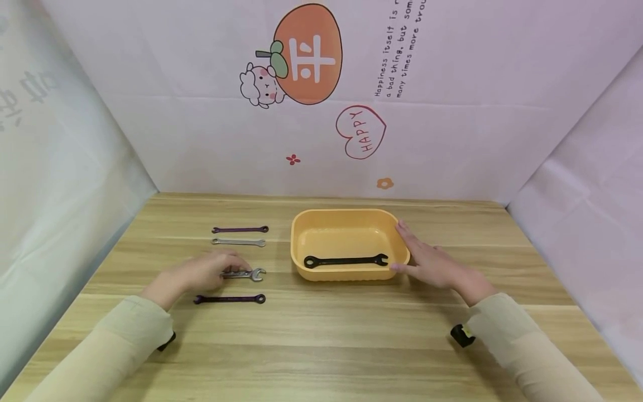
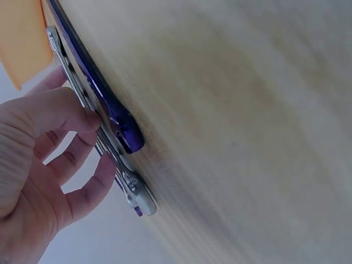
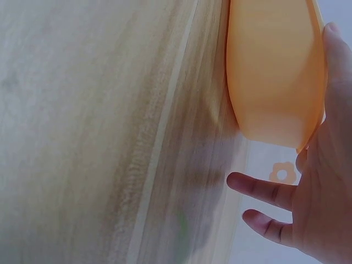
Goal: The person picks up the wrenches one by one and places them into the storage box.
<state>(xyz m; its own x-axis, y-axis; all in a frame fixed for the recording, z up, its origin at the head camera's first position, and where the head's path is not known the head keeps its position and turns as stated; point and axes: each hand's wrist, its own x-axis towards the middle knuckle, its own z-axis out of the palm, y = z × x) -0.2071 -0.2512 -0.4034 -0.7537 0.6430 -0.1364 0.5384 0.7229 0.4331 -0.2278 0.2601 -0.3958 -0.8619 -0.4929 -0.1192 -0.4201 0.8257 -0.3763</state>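
Observation:
My left hand (image 1: pixel 211 269) pinches a silver combination wrench (image 1: pixel 257 274) between thumb and fingers, low over the table at left. In the left wrist view the thumb and fingers of the left hand (image 2: pixel 52 146) lie along the silver wrench (image 2: pixel 77 80). Just in front of it, nearer to me, lies a purple wrench (image 1: pixel 228 299). My right hand (image 1: pixel 432 262) touches the right end of a yellow plastic bin (image 1: pixel 346 276), fingers spread and fairly straight, thumb at the front rim. Inside the bin a black wrench (image 1: pixel 346 261) leans along the front wall.
Behind the left hand lie a thin silver wrench (image 1: pixel 238 242) and another purple wrench (image 1: pixel 241 229), roughly parallel. The wooden table (image 1: pixel 321 346) meets a printed white backdrop (image 1: pixel 201 139) at the back, with white sheets on both sides.

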